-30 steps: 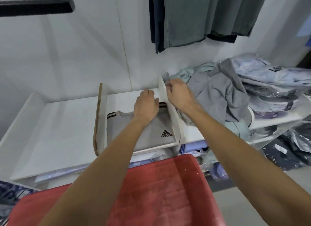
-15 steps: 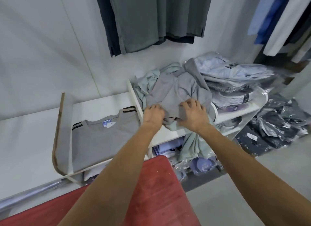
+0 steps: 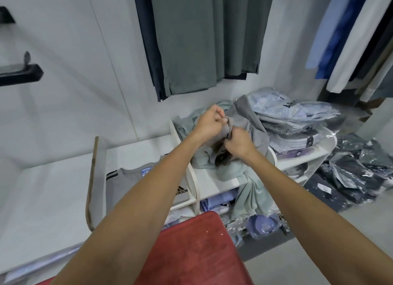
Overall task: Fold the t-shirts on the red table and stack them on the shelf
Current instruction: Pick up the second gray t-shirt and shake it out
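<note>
T-shirt pickup: you have gathered the next grey shirt off the heap.

Your left hand (image 3: 209, 120) and right hand (image 3: 238, 143) are both fisted on bunched grey t-shirt (image 3: 254, 128) cloth, knuckles nearly touching, lifting it from the pile of loose shirts (image 3: 234, 170) in the shelf's right-hand bay. Half a second ago your palms only lay flat on that pile; a second ago they were pressing the folded grey shirt (image 3: 136, 180), which now lies alone in the middle compartment of the shelf (image 3: 214, 186). One shirt looks stacked; this one probably goes to the red table (image 3: 191, 253) next.
</note>
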